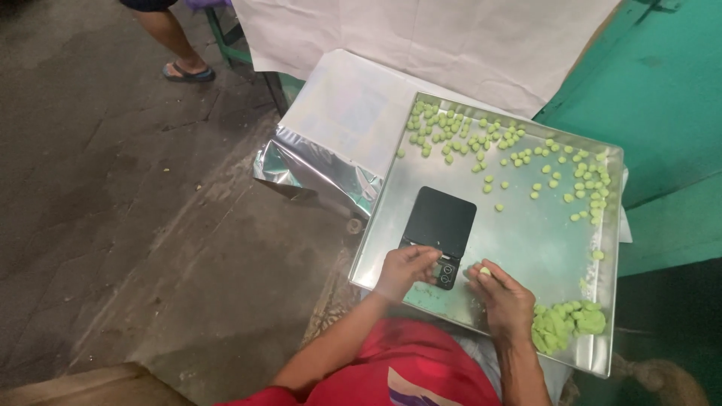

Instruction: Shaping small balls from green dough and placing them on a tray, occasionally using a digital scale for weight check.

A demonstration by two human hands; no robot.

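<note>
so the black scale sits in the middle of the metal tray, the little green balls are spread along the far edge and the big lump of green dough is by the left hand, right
Not quite. The head view shows the lump of green dough by the right hand, at the tray's near right corner. The left hand rests on the black scale. The rest holds: the scale sits mid metal tray, with the little green balls along the far edge.

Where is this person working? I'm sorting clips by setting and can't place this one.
Probably a small, informal food-making workshop, not a home kitchen. A metal tray carries many small green dough balls, a black pocket scale and a dough lump; the concrete floor is bare and stained.
</note>
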